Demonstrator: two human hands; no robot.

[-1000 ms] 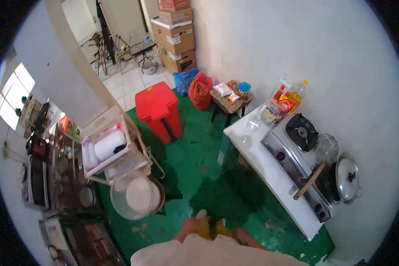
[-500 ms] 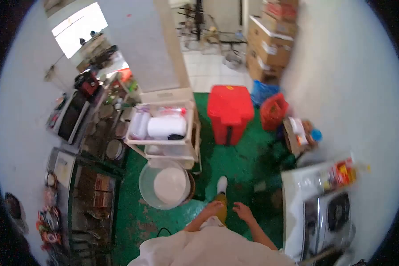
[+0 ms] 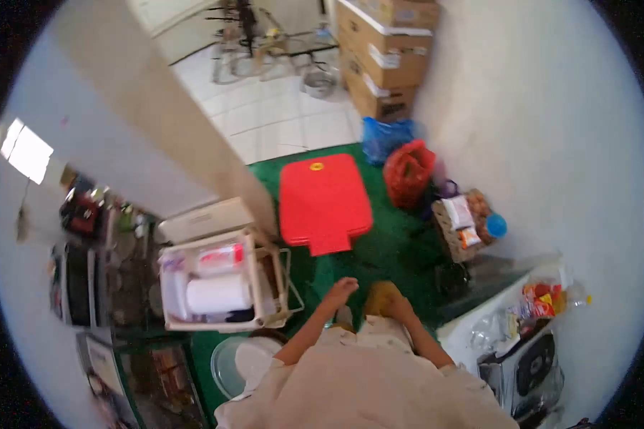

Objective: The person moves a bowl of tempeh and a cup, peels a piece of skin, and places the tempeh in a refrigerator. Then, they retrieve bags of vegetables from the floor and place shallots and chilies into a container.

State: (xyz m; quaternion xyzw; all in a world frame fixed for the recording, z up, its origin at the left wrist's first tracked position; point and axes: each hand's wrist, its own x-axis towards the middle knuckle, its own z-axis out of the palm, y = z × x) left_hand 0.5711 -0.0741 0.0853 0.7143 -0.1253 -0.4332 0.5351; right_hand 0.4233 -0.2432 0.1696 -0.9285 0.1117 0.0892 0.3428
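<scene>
Left hand (image 3: 343,290), loosely curled, has the red lidded bin (image 3: 325,201) at twelve o'clock; right hand (image 3: 393,307), its spread impossible to tell, nears the mustard trouser leg (image 3: 376,292).

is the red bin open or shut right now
Shut: the red bin has its lid across the whole top, and no gap or inside shows from above.
</scene>
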